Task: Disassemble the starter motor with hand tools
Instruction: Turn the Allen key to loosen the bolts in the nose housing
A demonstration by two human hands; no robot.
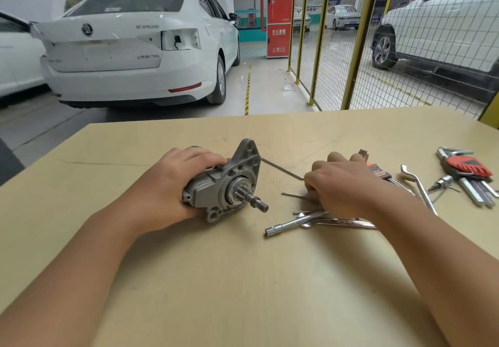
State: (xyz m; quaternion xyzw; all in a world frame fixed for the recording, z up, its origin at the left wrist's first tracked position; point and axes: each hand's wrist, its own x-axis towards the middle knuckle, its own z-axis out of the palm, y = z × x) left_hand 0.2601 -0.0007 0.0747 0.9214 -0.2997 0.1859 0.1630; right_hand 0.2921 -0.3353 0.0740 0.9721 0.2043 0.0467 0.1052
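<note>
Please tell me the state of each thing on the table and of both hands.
Grey metal starter motor: lying on its side, held.
Left hand: grip closed on the motor.
Right hand: among loose tools; grip unclear.
Silver socket wrench: lying flat.
Red-holder hex key set: lying untouched.

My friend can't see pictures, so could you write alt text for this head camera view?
A person's left hand grips a grey starter motor on a tan table, while the right hand reaches into loose hand tools, including a socket wrench and a hex key set. White cars stand parked behind.
</note>
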